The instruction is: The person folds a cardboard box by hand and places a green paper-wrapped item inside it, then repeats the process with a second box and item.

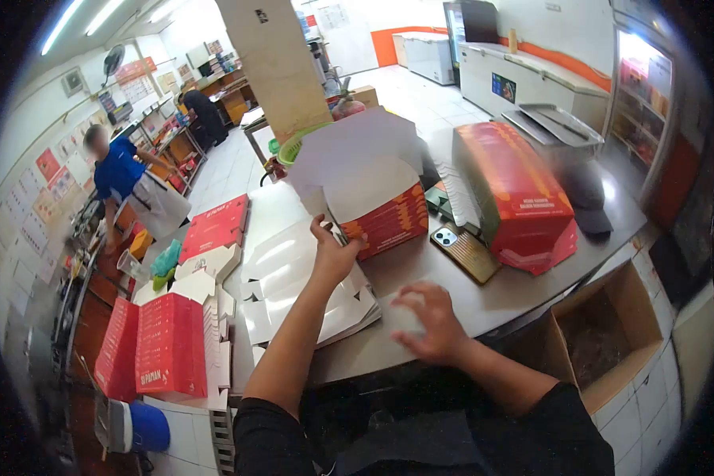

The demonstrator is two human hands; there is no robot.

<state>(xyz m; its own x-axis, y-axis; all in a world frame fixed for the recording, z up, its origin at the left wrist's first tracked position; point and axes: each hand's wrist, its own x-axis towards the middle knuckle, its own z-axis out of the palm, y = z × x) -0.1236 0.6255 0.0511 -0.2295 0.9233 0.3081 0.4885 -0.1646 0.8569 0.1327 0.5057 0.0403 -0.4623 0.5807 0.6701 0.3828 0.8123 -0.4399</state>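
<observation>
My left hand [337, 252] grips the near left corner of a red and white cardboard box [389, 222], whose white lid panel stands raised behind it. My right hand [434, 324] is in the air over the table's front edge, fingers apart and curved, holding nothing. Flat white cardboard sheets [282, 266] lie under and left of my left forearm. A phone [466, 252] with a gold case lies right of the box. Further right are nested red boxes [516, 182].
Red folded boxes [170, 345] stand at the left, near a blue bucket [149, 427]. An open carton [607, 329] is below the table's right edge. Metal trays [555, 127] and a dark cap [591, 202] lie at the right. A person in blue [127, 170] stands far left, another person [206, 117] behind.
</observation>
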